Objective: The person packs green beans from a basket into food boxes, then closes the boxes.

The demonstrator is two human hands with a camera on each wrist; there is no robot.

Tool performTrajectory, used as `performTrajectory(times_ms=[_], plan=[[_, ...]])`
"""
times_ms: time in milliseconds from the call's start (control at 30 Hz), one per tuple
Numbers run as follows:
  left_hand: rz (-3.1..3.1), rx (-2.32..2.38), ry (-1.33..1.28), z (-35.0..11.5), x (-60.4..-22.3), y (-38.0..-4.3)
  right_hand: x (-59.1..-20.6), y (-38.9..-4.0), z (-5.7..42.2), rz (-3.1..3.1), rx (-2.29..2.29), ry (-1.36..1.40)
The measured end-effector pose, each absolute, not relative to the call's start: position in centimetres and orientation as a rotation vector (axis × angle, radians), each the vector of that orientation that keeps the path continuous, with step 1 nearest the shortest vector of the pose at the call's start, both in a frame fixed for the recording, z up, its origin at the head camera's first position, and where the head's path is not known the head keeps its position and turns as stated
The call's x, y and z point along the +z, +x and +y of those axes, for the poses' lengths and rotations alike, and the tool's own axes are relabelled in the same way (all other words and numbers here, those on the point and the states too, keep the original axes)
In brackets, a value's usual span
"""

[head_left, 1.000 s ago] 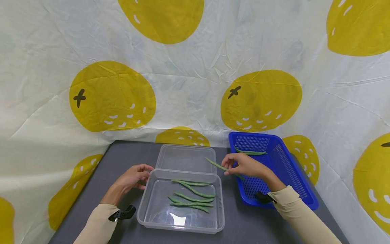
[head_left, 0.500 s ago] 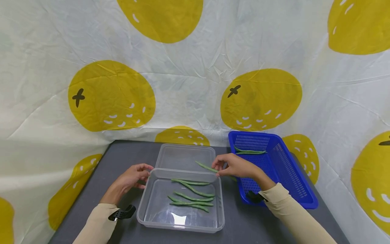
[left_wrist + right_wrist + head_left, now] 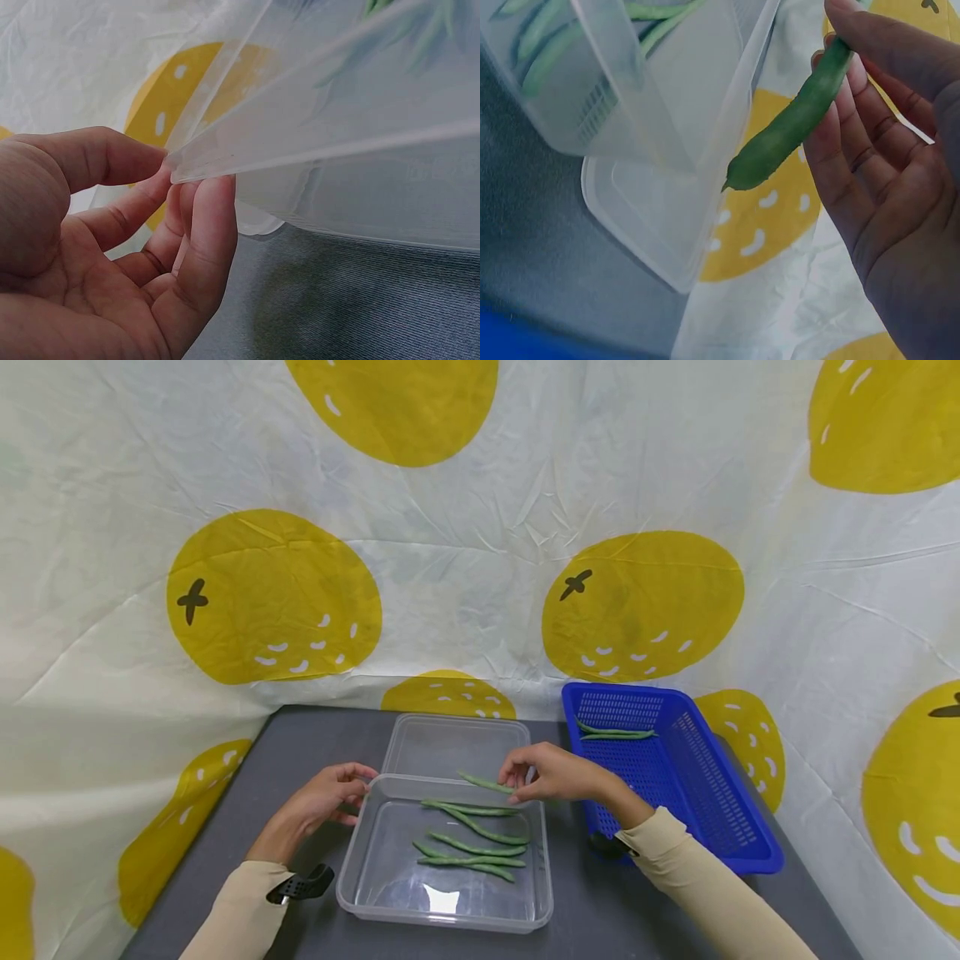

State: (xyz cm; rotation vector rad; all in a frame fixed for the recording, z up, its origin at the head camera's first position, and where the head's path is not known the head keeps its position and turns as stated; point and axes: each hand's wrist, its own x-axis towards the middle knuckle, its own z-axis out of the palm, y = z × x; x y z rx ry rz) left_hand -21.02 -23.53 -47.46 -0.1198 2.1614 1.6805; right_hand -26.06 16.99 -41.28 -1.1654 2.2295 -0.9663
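A clear plastic box (image 3: 382,902) stands on the table with several green beans (image 3: 472,862) lying crosswise inside. At its far left corner my left hand (image 3: 321,803) pinches the rim; the left wrist view shows thumb and fingertips (image 3: 214,199) on the box's edge. Over the box's far right corner, my right hand (image 3: 558,772) holds one green bean (image 3: 787,131) between thumb and fingers. That bean's tip points left above the far rim, and part of it is hidden by the hand.
Flat behind the box lies its clear lid (image 3: 450,747). To the right, a blue mesh basket (image 3: 690,777) holds a few green beans (image 3: 618,735) at its far end. A patterned cloth (image 3: 465,585) hangs behind the grey table (image 3: 330,735).
My right hand has moved left with the green bean, from beside the blue basket to over the box's far right corner. The left hand stays at the box rim.
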Motion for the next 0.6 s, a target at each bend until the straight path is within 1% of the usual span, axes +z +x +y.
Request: performTrajectory(times_ms=[267,600], plan=[[2.158,1.691,-0.122,-23.6,-47.5,-21.0,-41.3,-25.9,16.1,2.201,-1.032,-1.149],[2.164,1.685,-0.131,-23.6,-47.5,-21.1,-41.1,-26.0,17.8,2.226,-1.07,-1.084]])
